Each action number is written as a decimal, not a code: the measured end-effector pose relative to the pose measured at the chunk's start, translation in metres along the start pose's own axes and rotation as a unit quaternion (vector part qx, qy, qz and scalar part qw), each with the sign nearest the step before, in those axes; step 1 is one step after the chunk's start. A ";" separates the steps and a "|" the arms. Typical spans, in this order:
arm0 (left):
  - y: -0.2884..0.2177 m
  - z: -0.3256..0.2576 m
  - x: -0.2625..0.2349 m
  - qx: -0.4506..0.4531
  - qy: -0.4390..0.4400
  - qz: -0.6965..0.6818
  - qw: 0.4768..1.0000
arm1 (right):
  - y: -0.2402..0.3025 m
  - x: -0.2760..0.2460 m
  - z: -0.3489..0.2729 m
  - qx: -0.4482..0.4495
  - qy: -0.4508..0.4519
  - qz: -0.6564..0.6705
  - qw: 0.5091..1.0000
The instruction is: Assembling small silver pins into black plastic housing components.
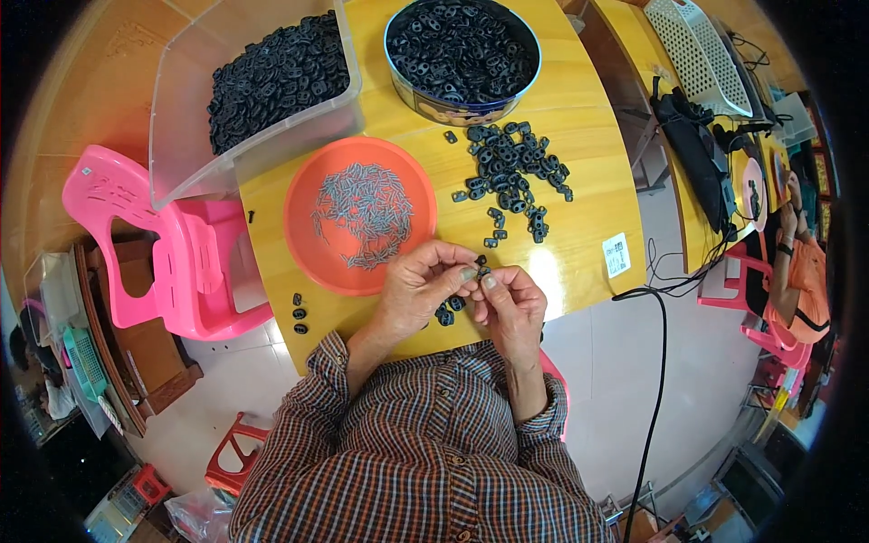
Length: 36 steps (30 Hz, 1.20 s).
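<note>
Table layout, centre of frame
Dish of pins left of loose parts; tin above, tub upper left.

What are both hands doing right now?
Left hand: closed, pinching a small black plastic piece.
Right hand: closed, fingertips on the same piece.

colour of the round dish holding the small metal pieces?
Orange dish, seen in the head view.
</note>
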<state>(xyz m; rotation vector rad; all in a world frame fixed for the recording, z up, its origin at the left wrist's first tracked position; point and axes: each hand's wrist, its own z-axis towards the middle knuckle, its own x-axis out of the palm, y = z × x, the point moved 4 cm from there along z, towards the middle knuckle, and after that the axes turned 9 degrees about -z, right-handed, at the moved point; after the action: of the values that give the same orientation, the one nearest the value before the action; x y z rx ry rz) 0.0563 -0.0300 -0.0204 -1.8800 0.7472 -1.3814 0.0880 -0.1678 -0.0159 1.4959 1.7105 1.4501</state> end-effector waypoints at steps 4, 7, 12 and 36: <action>-0.002 0.000 0.002 0.001 -0.002 0.001 1.000 | 0.004 0.002 -0.001 -0.008 -0.004 -0.019 1.000; -0.002 0.000 0.002 0.010 -0.001 0.011 1.000 | 0.009 0.003 -0.003 -0.022 -0.016 -0.048 0.998; 0.000 0.001 0.000 0.020 0.011 0.037 0.999 | 0.016 0.007 -0.006 -0.081 -0.030 -0.114 0.990; 0.010 0.003 0.005 0.013 0.010 0.092 0.996 | 0.010 -0.004 -0.006 -0.016 -0.027 -0.093 0.995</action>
<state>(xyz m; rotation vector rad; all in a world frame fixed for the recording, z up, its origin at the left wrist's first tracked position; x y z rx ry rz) 0.0602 -0.0394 -0.0257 -1.7333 0.8847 -1.2882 0.0889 -0.1753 -0.0063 1.3091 1.7357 1.3223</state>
